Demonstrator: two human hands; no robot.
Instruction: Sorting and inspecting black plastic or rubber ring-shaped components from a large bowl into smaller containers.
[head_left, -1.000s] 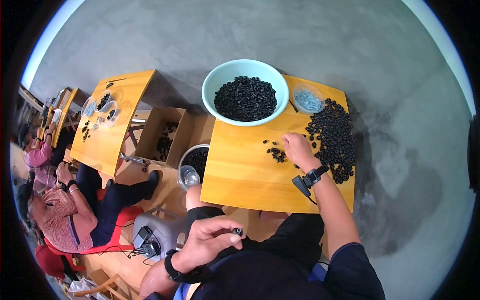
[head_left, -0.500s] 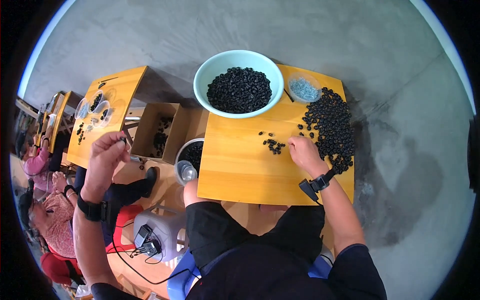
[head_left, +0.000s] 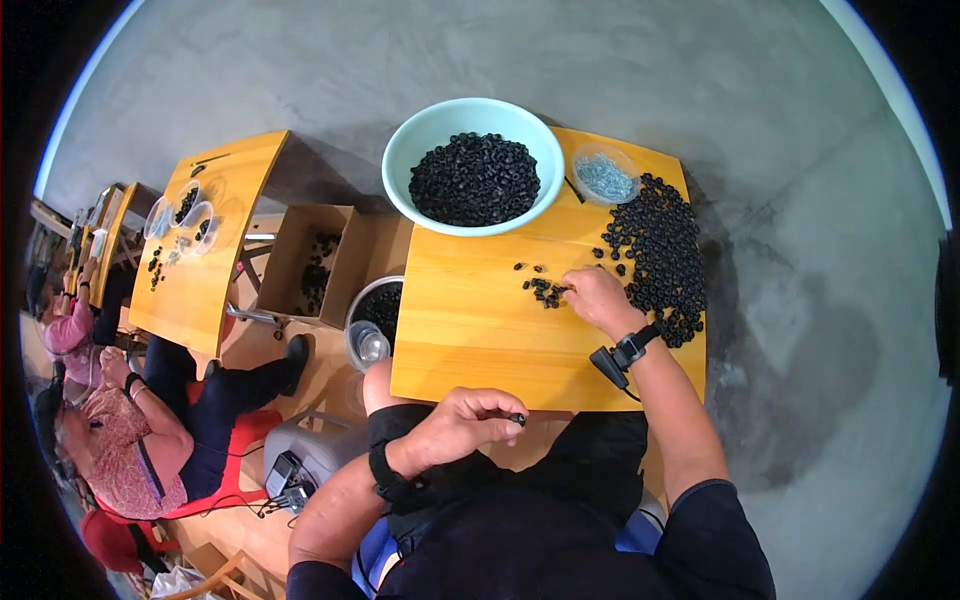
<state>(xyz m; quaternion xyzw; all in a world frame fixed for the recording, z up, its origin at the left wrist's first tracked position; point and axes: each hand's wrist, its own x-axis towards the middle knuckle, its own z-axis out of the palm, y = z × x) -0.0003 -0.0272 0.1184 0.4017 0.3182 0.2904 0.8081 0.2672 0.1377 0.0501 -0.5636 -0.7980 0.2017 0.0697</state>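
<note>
Between the thumb and fingertips of my left hand (head_left: 462,432) is a small black cylindrical part (head_left: 518,419), held above my lap at the near edge of the wooden table (head_left: 480,345). My right hand (head_left: 598,298) is over the table, its fingertips pinched at the right side of a small group of black cylindrical parts (head_left: 543,292). Whatever those fingertips hold is too small to make out. A wide pile of black ring-shaped parts (head_left: 660,250) lies on the right, just beyond my right hand.
A pale green basin (head_left: 395,165) full of black parts stands at the table's far left. Beside the pile is a clear tub (head_left: 606,178) of small bluish pieces. A cardboard box (head_left: 345,260) and a metal bowl (head_left: 352,335) are left of the table; people sit farther left.
My left hand has come down and right, from the left side to above my lap, still pinching a small dark part. My right hand has shifted slightly left to the small group.
</note>
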